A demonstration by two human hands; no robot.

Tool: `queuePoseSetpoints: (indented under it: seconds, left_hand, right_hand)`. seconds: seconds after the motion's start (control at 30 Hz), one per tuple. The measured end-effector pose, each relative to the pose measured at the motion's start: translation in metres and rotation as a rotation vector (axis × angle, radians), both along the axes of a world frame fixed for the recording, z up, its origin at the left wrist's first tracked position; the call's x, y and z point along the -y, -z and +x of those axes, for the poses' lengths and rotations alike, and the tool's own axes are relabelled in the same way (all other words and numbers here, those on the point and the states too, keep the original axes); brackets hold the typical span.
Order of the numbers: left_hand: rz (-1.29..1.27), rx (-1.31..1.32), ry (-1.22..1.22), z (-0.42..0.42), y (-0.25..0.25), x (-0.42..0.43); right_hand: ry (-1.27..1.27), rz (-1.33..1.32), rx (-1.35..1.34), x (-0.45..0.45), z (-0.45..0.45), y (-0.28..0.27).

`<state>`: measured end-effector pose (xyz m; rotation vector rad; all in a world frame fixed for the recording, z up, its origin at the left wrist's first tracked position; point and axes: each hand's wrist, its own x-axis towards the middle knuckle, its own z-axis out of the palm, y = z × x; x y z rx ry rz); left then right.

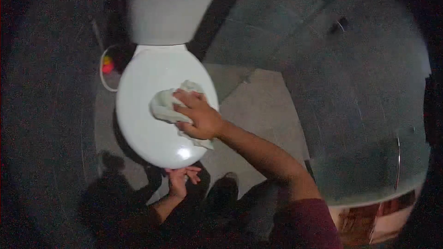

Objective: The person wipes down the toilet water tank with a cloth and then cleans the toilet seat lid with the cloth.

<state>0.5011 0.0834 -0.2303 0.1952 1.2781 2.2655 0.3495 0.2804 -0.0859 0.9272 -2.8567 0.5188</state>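
The closed white toilet lid (145, 75) fills the middle of the head view. On its right half lies a crumpled pale cloth (164, 106). My right hand (200, 112) presses down on this cloth with bent, parted fingers, holding it against the lid; part of the cloth trails out below the palm toward the lid's edge. My left hand (179, 182) is at the lid's front edge, its fingers stretched out and apart, with nothing seen in it. Whether it touches the rim I cannot tell.
Behind the lid stands the white cistern (168, 11). A looped white hose (101, 71) hangs at the left, near a small red and yellow item (107, 64). Grey floor tiles (258, 119) lie to the right, with a glass panel (355, 166) beyond.
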Motion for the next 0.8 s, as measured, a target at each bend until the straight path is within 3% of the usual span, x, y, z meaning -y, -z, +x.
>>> queuePoseSetpoints:
  seconds: [0.3,0.5,0.63,0.7,0.73,0.77,0.8]
  left_hand:
    - [0.022,0.373,-0.116,0.016,-0.034,-0.012]
    - [0.165,0.430,-0.190,0.017,-0.039,-0.032]
    - [0.096,0.368,-0.241,0.021,-0.037,-0.038]
    - [0.255,0.511,-0.276,0.021,-0.035,-0.040]
    - [0.232,0.498,-0.281,0.024,-0.022,-0.041]
    - [0.010,0.254,-0.275,0.025,0.003,-0.043]
    - [-0.056,0.201,-0.185,0.020,0.028,-0.032]
  right_hand:
    - [0.000,-0.038,-0.059,0.005,0.005,0.001]
    - [0.003,-0.001,-0.028,0.003,-0.001,-0.008]
    - [-0.014,-0.048,-0.046,0.003,0.002,0.001]
    - [0.001,-0.058,-0.094,-0.001,-0.003,0.001]
    - [0.004,-0.088,-0.090,-0.001,-0.001,0.004]
    - [0.005,-0.117,-0.081,-0.001,0.003,0.006]
    - [-0.008,-0.140,-0.084,-0.001,0.005,0.007]
